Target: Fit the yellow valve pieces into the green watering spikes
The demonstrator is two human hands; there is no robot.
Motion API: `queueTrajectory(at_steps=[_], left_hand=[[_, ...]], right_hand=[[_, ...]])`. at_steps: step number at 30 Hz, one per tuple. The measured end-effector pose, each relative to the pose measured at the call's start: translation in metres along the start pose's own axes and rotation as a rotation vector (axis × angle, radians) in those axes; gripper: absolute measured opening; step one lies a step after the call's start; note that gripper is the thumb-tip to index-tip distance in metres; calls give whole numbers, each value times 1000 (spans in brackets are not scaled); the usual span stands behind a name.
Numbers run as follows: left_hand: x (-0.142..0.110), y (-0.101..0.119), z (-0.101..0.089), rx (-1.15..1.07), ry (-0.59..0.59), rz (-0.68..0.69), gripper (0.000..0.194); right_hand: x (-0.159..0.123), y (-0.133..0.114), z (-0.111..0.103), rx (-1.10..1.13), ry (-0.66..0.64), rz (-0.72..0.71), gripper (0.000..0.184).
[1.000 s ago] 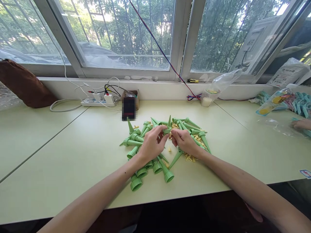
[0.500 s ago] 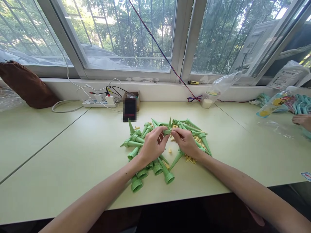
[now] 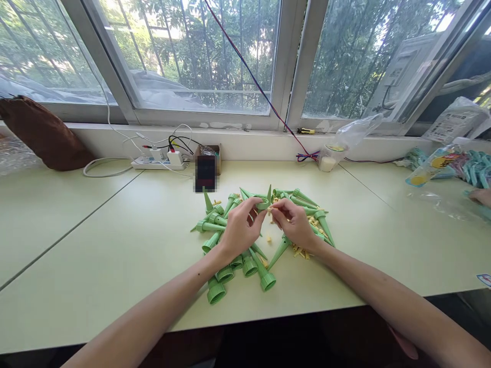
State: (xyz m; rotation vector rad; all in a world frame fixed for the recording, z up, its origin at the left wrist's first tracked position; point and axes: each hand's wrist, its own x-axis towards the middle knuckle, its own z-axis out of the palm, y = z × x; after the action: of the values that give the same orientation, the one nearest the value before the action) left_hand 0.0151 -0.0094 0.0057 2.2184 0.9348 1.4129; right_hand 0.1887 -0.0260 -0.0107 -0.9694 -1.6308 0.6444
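My left hand (image 3: 243,222) is closed on a green plastic watering spike (image 3: 262,205), thumb and fingers around its wide ribbed end, whose round opening faces up. Close beside that opening, my right hand (image 3: 293,220) pinches a small yellow plastic piece (image 3: 269,209) at the fingertips. Several more green spikes lie around both hands, such as one with its wide end toward me (image 3: 267,281) and another at the right (image 3: 323,222). A single yellow piece (image 3: 269,239) rests between my wrists, and a pile of yellow pieces (image 3: 301,252) lies by my right wrist.
At the back stand a power strip (image 3: 159,163), a small cardboard box (image 3: 218,153) and a bagged cup (image 3: 328,159). A brown bag (image 3: 44,133) leans at the left. Teal items (image 3: 475,168) are heaped at the right, near another person's hand (image 3: 481,197).
The spike's opening has tilted up slightly in my left hand. My right fingertips have drawn back a little, and the yellow piece shows more clearly. The other person's hand has shifted.
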Motion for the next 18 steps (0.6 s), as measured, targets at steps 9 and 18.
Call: queueTrajectory(at_steps=[9,18], left_hand=[[-1,-2,1,-15,-12,22,12],[2,0,0,-3,7,-64,11]], right_hand=[[1,-3,-3,-166,13,-31,49],[-1,-5,2,-81,62,-39,25]])
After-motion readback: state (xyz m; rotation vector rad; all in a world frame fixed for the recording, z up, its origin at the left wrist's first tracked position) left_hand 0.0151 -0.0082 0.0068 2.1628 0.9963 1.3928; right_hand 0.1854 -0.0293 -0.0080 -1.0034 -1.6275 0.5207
